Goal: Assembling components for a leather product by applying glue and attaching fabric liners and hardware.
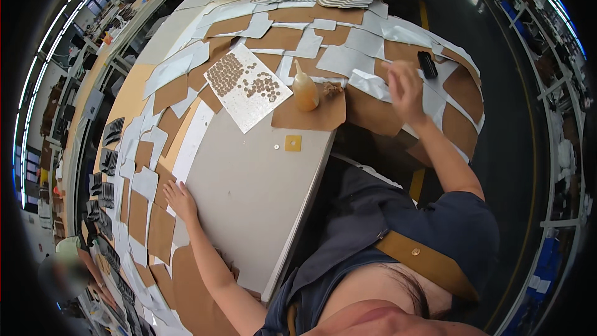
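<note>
Head view: bottle (pixel 306 94) as landmark, standing on a brown sheet (pixel 329 117), its long axis near upright, spout uppermost and leaning slightly left. Left hand (pixel 181 202), to the left of the bottle and nearer the wearer, lies palm down, fingers extended and slightly spread, grasping nothing, over the brown pieces (pixel 160 233). Just beside its fingertips, a white strip (pixel 194 137) points with its long axis away from the wearer and rightward, toward the bottle's side. Right hand (pixel 405 90), right of the bottle, is raised with fingers bent; whether they pinch anything cannot be told. Between bottle and right hand, a crumpled white piece (pixel 369 83) has its long axis slanting from far left to near right. Left of the bottle: a white card (pixel 249 114) bearing small discs (pixel 225 74), one corner pointing toward the wearer.
</note>
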`<state>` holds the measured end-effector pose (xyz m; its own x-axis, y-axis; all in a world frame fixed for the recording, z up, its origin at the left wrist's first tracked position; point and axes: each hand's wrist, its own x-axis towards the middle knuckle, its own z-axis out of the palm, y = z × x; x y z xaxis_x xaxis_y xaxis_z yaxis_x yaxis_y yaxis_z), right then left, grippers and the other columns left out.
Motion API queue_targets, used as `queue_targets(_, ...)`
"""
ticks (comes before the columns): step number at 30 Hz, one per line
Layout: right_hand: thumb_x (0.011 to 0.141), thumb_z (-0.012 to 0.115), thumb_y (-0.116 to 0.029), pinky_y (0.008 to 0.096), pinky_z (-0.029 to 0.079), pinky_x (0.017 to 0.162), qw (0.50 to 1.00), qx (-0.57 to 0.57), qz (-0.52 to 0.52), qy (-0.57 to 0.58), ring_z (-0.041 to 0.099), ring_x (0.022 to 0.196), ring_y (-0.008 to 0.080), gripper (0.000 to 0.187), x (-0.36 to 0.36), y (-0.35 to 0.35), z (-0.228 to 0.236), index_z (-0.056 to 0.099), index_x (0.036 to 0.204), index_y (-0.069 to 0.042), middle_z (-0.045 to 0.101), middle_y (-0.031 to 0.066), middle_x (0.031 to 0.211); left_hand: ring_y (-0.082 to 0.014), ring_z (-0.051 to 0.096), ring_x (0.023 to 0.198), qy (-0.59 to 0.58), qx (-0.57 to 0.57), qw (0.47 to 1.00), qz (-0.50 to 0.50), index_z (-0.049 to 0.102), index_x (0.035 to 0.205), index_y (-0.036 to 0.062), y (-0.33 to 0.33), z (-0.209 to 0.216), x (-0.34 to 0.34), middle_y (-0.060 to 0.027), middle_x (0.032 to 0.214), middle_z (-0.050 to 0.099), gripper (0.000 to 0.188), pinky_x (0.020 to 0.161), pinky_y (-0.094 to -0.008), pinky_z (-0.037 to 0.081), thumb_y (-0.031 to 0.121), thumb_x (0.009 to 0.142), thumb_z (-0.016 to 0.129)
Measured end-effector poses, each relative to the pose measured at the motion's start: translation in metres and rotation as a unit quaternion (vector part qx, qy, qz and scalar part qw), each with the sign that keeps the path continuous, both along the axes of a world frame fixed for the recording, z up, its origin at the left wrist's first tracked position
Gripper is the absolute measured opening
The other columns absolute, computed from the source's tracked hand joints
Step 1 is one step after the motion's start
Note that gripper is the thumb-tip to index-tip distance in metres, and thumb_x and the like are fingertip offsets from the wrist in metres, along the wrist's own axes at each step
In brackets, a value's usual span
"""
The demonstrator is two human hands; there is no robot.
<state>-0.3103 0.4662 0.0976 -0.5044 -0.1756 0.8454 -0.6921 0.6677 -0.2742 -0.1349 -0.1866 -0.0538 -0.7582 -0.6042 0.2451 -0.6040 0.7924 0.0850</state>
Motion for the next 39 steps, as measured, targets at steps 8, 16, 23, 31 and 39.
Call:
queue_targets(8,0.086,0.075,-0.032,0.0536,0.038,0.108,0.874,0.069,-0.426,-0.224,0.045,0.127,0.0433,0.040,-0.103,0.192,-0.120,0.068,0.122,-0.018,0.049,0.0207,0.134,-0.0357,0.027,0.151,0.010,0.004,1.000,-0.005,0.041,0.153,0.0033,0.004,0.004,-0.004,-0.0204,0.161,0.033,0.060,0.123,-0.0458,0.021,0.043,0.109,0.034)
queue_targets(16,0.094,0.069,-0.037,0.0422,0.046,0.094,0.921,-0.131,-0.311,-0.197,0.062,0.104,0.0260,0.031,-0.123,0.182,-0.128,0.072,0.111,-0.012,0.068,0.0121,0.110,-0.0376,0.031,0.149,0.052,-0.004,0.999,-0.007,0.045,0.150,0.0026,-0.004,-0.002,0.003,-0.0220,0.159,0.037,0.055,0.123,-0.0452,0.024,0.037,0.108,0.038)
queue_targets(23,0.094,0.072,-0.027,0.0284,0.049,0.080,0.928,-0.113,0.058,-0.351,0.062,0.090,0.0169,0.030,-0.113,0.051,-0.085,0.071,0.108,-0.001,0.068,0.0091,0.101,-0.0372,0.034,0.147,0.076,-0.002,0.997,-0.002,0.049,0.148,0.0045,-0.001,-0.003,0.000,-0.0209,0.157,0.040,0.051,0.122,-0.0440,0.026,0.033,0.107,0.042)
queue_targets(31,0.092,0.072,-0.027,0.0380,0.050,0.092,0.959,0.010,0.114,-0.258,0.064,0.102,0.0325,0.026,-0.126,-0.057,-0.081,0.073,0.102,-0.002,0.066,0.0167,0.113,-0.0369,0.040,0.143,0.100,-0.006,0.995,-0.008,0.055,0.144,0.0047,0.007,-0.002,0.004,-0.0201,0.152,0.047,0.046,0.118,-0.0435,0.032,0.027,0.104,0.046)
queue_targets(39,0.091,0.072,-0.017,0.0416,0.049,0.093,0.945,-0.226,0.054,-0.230,0.062,0.103,0.0361,0.021,-0.003,-0.039,-0.078,0.071,0.107,-0.003,0.063,0.0180,0.120,-0.0381,0.045,0.140,0.127,-0.016,0.992,-0.010,0.059,0.139,0.0044,-0.001,-0.007,0.007,-0.0215,0.148,0.051,0.043,0.116,-0.0441,0.036,0.024,0.102,0.049)
